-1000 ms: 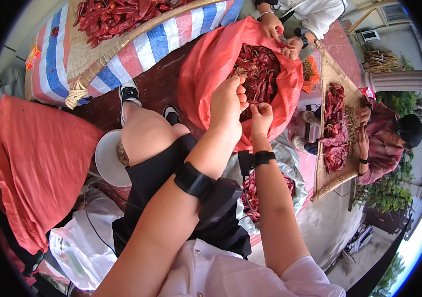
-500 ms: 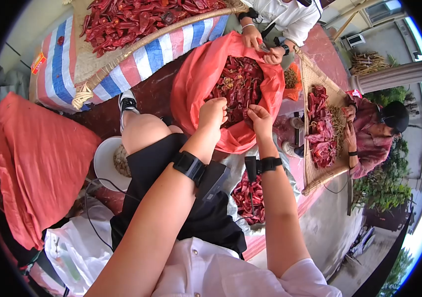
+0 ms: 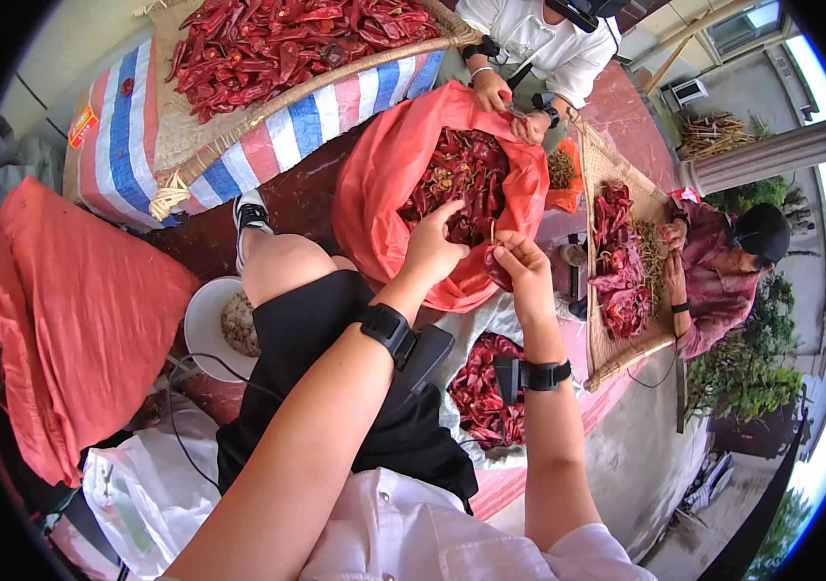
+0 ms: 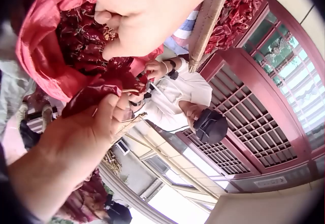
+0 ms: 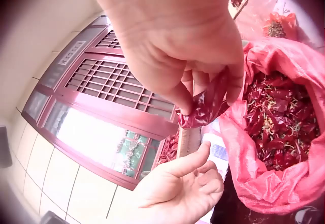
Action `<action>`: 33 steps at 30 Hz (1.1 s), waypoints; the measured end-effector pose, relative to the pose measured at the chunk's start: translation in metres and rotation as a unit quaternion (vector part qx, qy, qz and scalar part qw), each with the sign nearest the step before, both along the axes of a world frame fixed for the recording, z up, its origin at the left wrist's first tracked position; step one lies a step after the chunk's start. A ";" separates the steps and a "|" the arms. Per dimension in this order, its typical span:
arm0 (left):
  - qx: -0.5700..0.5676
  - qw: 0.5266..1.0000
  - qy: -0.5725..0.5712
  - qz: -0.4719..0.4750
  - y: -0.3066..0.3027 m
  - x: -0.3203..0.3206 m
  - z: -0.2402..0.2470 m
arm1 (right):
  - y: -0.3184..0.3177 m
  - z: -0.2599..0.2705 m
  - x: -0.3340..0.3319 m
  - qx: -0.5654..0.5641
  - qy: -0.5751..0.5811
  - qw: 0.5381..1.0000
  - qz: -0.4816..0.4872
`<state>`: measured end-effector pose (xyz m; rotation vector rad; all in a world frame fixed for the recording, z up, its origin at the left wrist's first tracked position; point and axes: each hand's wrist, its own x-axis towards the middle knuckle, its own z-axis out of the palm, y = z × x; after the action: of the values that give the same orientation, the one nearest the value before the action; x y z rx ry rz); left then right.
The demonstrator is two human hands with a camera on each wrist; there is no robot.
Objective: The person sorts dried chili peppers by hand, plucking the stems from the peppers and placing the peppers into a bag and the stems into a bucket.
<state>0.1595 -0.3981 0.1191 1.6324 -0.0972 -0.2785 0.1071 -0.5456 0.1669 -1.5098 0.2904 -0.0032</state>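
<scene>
My right hand (image 3: 526, 271) pinches a dried red chili pepper (image 5: 208, 102) between thumb and fingers, above the near rim of a red woven bag (image 3: 374, 184). A pale stem sticks out of the pepper (image 4: 89, 99) by the fingertips in the left wrist view. Just left of it is my left hand (image 3: 429, 250), its fingers loosely bent and no thing visible in them. In the right wrist view this left hand (image 5: 177, 191) has its thumb stretched out below the pepper. Many dried chilies (image 3: 461, 174) fill the bag.
Chilies are heaped on a woven tray (image 3: 181, 136) over striped cloth. A white bucket (image 3: 202, 324) stands by my knee; a pale sack (image 3: 461, 368) of chilies lies below my right wrist. One person (image 3: 568, 48) works at the bag's far side, another (image 3: 723, 271) at a second tray (image 3: 607, 358).
The left fingers have loosened from a tighter curl and the left hand sits slightly lower. My right hand has turned and lifted the chili pepper, which now shows clearly. The view has shifted a little.
</scene>
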 end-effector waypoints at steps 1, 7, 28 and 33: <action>-0.001 1.000 0.000 -0.001 0.000 -0.001 0.003 | 0.000 0.004 -0.003 0.011 0.011 1.000 0.014; -0.155 0.979 0.079 -0.103 -0.011 -0.001 -0.010 | 0.002 0.016 -0.015 0.094 0.023 0.995 0.024; -0.291 0.883 0.303 -0.209 0.005 -0.006 0.010 | -0.011 0.032 -0.019 0.063 0.058 0.995 0.057; -0.245 0.885 0.302 -0.256 0.004 -0.008 0.008 | 0.004 0.019 -0.020 0.188 0.012 0.982 0.019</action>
<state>0.1515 -0.3936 0.1272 0.9344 -0.1094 -1.0706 0.0873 -0.5421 0.1861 -1.1392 0.2645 0.0959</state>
